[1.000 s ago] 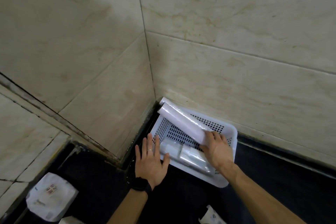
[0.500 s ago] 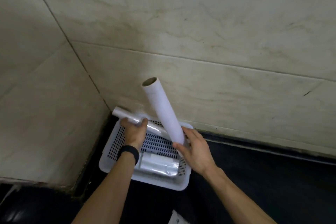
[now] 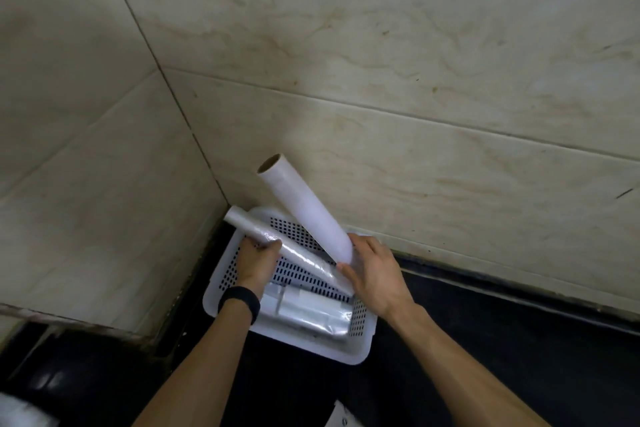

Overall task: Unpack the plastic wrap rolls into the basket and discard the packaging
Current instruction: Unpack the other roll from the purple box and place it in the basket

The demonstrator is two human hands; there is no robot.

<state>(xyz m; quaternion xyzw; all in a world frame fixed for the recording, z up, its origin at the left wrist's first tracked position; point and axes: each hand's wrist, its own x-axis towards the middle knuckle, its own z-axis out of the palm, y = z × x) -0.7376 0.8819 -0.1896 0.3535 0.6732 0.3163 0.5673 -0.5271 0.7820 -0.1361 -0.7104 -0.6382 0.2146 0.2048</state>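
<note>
A white perforated basket [image 3: 360,343] sits on the dark floor in the wall corner. My right hand [image 3: 375,274] grips the lower end of a white plastic wrap roll [image 3: 304,206], tilted up to the left above the basket. My left hand [image 3: 256,262] is shut on a second, thinner shiny roll [image 3: 298,253] that lies slanted across the basket, its far end over the back left rim. More wrapped rolls [image 3: 311,310] lie in the basket's front part.
Beige tiled walls [image 3: 415,80] meet in a corner right behind the basket. A raised tiled ledge [image 3: 86,253] runs along the left. White packaging [image 3: 341,418] shows at the bottom edge, and another white item [image 3: 20,411] at bottom left.
The right hand lifted one roll from flat on the basket to tilted upward. The left hand went from open beside the basket to gripping the second roll. My view shifted right.
</note>
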